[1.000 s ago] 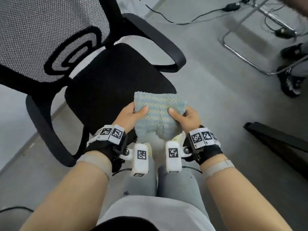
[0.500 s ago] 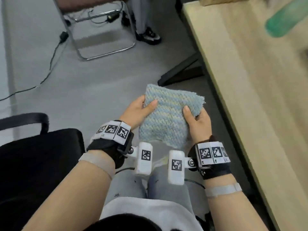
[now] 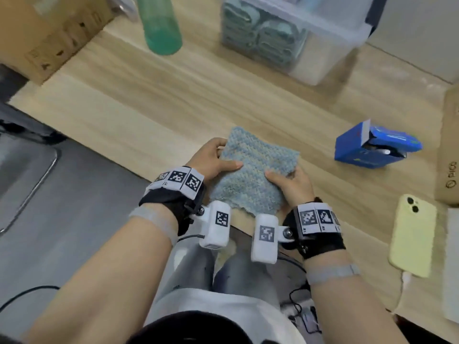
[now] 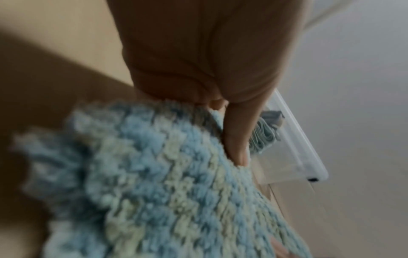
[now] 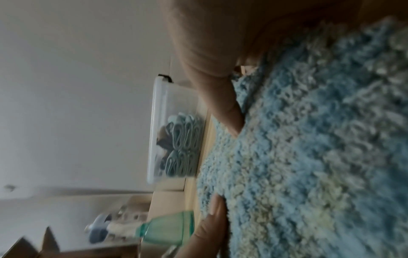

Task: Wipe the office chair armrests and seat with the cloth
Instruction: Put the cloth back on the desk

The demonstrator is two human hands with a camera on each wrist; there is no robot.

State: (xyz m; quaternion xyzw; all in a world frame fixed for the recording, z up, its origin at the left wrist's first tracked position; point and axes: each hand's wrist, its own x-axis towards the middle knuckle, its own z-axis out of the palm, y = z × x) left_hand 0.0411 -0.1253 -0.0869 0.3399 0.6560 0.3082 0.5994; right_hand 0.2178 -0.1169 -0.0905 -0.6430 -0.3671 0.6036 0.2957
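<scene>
A folded light-blue knitted cloth (image 3: 255,170) is held flat between both hands over the near edge of a wooden table (image 3: 154,95). My left hand (image 3: 213,157) grips its left side, thumb on top. My right hand (image 3: 290,184) grips its right side the same way. The left wrist view shows the cloth (image 4: 165,183) with the left thumb pressed into it. In the right wrist view the cloth (image 5: 320,139) fills the right half, pinched by the right thumb. The office chair is out of view.
On the table stand a green spray bottle (image 3: 160,26), a clear plastic bin of folded cloths (image 3: 280,33), a cardboard box (image 3: 49,33), a blue carton (image 3: 367,147) and a yellow phone (image 3: 412,234). Grey floor lies to the left.
The view has swung from the chair to the table. Both hands have carried the cloth to the right, over the table edge, with the same grip.
</scene>
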